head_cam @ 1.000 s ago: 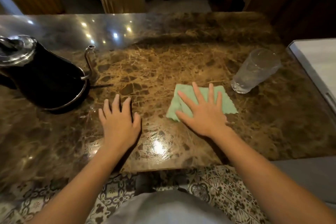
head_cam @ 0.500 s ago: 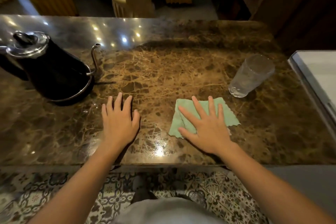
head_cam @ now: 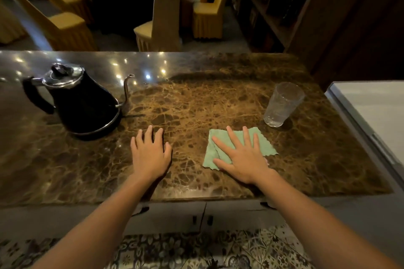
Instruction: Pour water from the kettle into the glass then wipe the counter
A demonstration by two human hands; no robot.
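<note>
Resting flat on the marble bench point(head_cam: 196, 98), both hands lie palm down with nothing gripped. The left hand point(head_cam: 149, 155) sits on bare stone, its fingers point(head_cam: 149, 135) close together and extended. The right hand point(head_cam: 241, 157) presses on a folded green cloth point(head_cam: 264, 144), its fingers point(head_cam: 231, 137) spread wide across it and not curled around it.

The black kettle point(head_cam: 83, 105) stands upright at the left of the bench, lid on, handle toward the far left and its thin spout point(head_cam: 126, 89) pointing toward the middle. The glass point(head_cam: 283, 103) stands upright at the right, well apart from the kettle and just beyond the cloth's far corner. Whether it holds water is hard to tell; some gleam near its base suggests a little may be there.

The main risk, as I judge it, lies with the glass: a wipe swept outward to the right could catch its base and tip or slide it toward the bench edge beside the white surface point(head_cam: 371, 116). If pouring is yet to come, the narrow spout and the long carry across the bench could leave drips, and a slim glass is easy to overfill or nudge. The polished stone looks slick, so the cloth may skid under a flat palm instead of dragging moisture along.

No brand, label or writing can be read on the kettle, glass or cloth.
</note>
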